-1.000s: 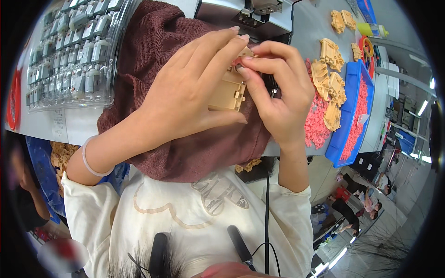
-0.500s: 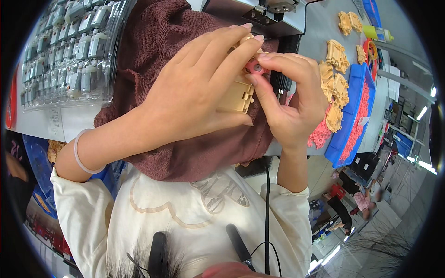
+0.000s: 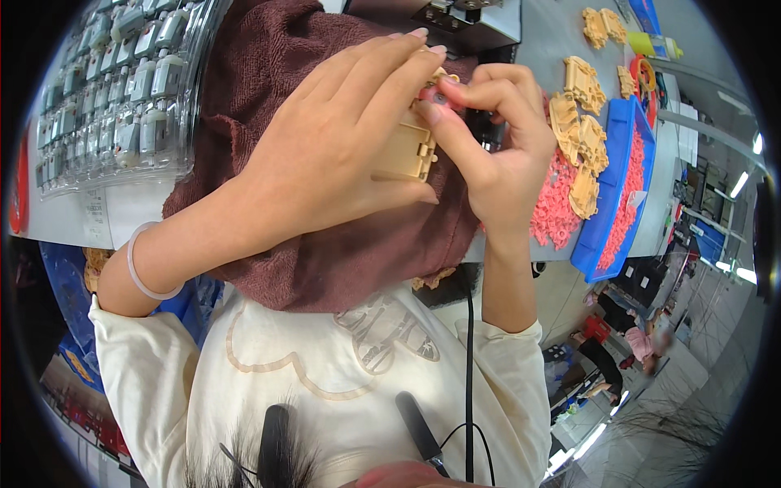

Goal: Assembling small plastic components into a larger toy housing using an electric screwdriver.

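Observation:
My left hand (image 3: 329, 142) lies over a cream-yellow plastic housing (image 3: 405, 153) with small tabs on its edge, fingers reaching across its top and thumb along its near side. Much of the housing is hidden under that hand. With thumb and forefinger, my right hand (image 3: 508, 138) pinches a small pink plastic part (image 3: 439, 98) with a dark round centre, against the housing's far right end. Whether the pink part is seated in the housing, I cannot tell. Both hands work above a crumpled brown towel (image 3: 325, 264).
A clear tray (image 3: 191, 106) of small silver motors (image 3: 153, 130) stands at the left. On the right are loose yellow housings (image 3: 582, 85), a heap of pink parts (image 3: 553, 207) and a blue bin (image 3: 596, 220) holding more. A metal-and-black machine (image 3: 492, 28) stands beyond my hands.
Both hands and the housing have shifted slightly left and away from me, while the whole view has moved a little. The right hand still pinches the pink part.

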### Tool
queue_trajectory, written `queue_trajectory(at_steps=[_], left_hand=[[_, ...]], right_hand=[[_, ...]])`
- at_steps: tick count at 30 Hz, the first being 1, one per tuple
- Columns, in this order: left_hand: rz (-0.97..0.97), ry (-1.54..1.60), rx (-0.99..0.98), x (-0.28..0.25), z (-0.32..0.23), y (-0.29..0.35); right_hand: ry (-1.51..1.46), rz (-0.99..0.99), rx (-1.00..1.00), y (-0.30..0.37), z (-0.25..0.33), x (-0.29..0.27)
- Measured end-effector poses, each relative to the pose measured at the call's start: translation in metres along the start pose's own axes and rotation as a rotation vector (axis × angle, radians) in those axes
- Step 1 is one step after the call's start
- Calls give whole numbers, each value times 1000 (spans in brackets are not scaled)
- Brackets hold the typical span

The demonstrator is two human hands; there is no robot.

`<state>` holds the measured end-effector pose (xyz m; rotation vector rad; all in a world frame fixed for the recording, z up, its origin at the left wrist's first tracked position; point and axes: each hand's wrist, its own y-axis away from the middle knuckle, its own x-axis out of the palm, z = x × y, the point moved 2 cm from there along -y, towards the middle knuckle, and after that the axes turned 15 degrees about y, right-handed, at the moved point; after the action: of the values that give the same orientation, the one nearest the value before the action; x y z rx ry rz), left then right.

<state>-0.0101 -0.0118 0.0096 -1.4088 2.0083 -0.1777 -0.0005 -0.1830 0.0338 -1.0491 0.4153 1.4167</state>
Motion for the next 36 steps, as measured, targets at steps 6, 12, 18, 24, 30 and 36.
queue_trajectory(at_steps=[6, 12, 18, 24, 30, 36], left_hand=[[37, -10, -34, -4, -9, 0], [106, -53, -82, -6, -17, -3], [156, -225, -104, -5, -24, -2], [170, -147, -86, -12, -20, -7], [149, 150, -42, -14, -4, -16], [74, 238, -35, -12, 0, -20]], right_hand=[[-21, -18, -25, 1, -8, -9], [386, 125, 438, 13, -41, -9], [617, 78, 248, 8, -29, -5], [268, 316, 507, -14, -60, -14], [-306, 359, 548, -17, -86, -26], [-760, 287, 684, 0, -82, -41]])
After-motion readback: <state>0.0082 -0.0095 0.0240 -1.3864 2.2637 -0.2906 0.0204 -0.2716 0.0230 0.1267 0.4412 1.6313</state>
